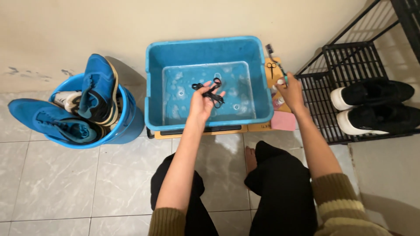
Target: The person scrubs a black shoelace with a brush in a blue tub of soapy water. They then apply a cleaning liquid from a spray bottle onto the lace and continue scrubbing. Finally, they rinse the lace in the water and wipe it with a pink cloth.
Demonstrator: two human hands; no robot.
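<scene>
Pale marbled floor tiles (109, 179) meet a cream wall; the person sits low, knees in dark trousers at the frame bottom.

Blue rectangular tub (209, 83) stands against the wall on a flat wooden board (199, 132), holding shallow soapy water.

Left hand (202, 102): raised over the tub, palm up, fingers curled closed around black shoelaces (211, 89). Laces lie bunched across the fingertips and thumb, with loops sticking out beyond the fingers towards the wall and one strand hanging down past the palm. Laces are above the water; whether they touch it cannot be told.

Right hand (289, 91): at the tub's right rim, fingers closed on the handle of a brush (275, 59), its head pointing up towards the wall. Small scissors (271, 67) lie just beside it on the board; a pink block (283, 121) sits nearer the person.

Round blue bucket (127, 124) to the left holds blue sneakers (98, 89), heels up. Black wire rack (350, 65) to the right carries black shoes with white soles (372, 105).
</scene>
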